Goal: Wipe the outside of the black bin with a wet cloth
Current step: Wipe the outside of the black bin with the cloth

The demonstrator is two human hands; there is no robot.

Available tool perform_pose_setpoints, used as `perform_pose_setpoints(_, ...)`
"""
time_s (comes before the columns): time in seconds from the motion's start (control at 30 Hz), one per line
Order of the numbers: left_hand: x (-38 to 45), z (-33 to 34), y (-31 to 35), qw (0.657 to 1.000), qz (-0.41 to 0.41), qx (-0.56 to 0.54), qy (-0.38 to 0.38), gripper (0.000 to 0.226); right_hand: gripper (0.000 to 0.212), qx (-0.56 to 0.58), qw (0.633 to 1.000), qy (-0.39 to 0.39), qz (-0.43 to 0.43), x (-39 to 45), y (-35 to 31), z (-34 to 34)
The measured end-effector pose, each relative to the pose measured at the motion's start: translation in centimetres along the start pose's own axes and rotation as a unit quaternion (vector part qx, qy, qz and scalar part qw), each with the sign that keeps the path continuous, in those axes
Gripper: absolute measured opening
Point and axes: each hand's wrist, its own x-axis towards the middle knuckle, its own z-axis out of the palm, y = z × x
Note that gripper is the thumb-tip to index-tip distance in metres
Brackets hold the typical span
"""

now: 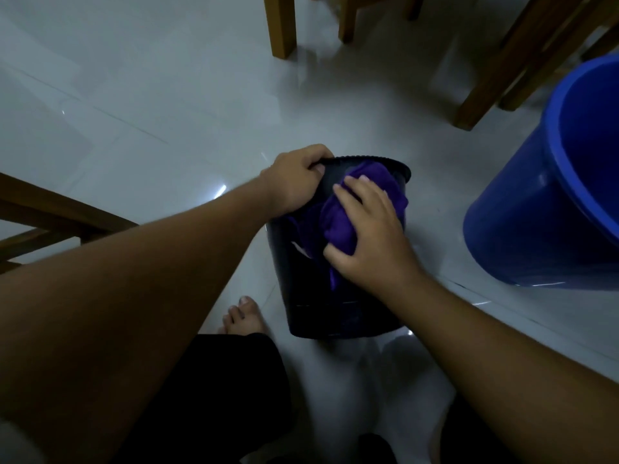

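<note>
The black bin point(338, 309) stands tilted on the pale tiled floor between my legs, its rim pointing away from me. My left hand point(294, 182) grips the rim at the far left side and steadies it. My right hand point(371, 236) presses a purple cloth point(338, 222) flat against the upper side wall of the bin, fingers spread over the fabric. Part of the cloth hangs down the wall below my palm.
A large blue bucket point(549, 202) stands close on the right. Wooden chair and table legs point(283, 25) rise at the back and back right point(495, 72); another wooden frame point(50, 212) sits at the left. My bare foot point(243, 316) rests beside the bin.
</note>
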Motion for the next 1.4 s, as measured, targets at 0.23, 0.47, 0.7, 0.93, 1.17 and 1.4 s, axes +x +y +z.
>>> perform_pose_setpoints(0.23,0.5,-0.4,-0.7,0.997,-0.023,0.069,-0.009,0.024,0.086,-0.009,0.997,-0.019,-0.081,-8.3,0.0,2.1)
perform_pose_setpoints(0.47,-0.2,0.3,0.1,0.980,0.005,0.173,0.100,0.067,0.088,-0.024,0.998,-0.014,-0.049,-3.8,0.4,1.7)
perform_pose_setpoints(0.7,-0.2,0.2,-0.9,0.987,-0.016,0.095,0.130,0.060,0.092,0.013,0.999,-0.029,-0.032,-5.1,0.6,1.1)
perform_pose_setpoints(0.93,-0.2,0.3,-2.3,0.987,0.063,0.126,0.075,0.034,0.088,-0.020,0.999,-0.011,-0.041,-4.0,0.8,0.6)
perform_pose_setpoints(1.17,-1.1,3.0,0.5,0.967,0.080,0.210,0.116,0.043,0.087,-0.009,0.999,-0.013,-0.047,-7.5,1.1,1.3)
perform_pose_setpoints(1.4,-0.9,2.7,0.6,0.969,0.053,0.208,0.119,0.047,0.080,-0.028,0.996,-0.034,-0.079,-6.0,0.4,1.5)
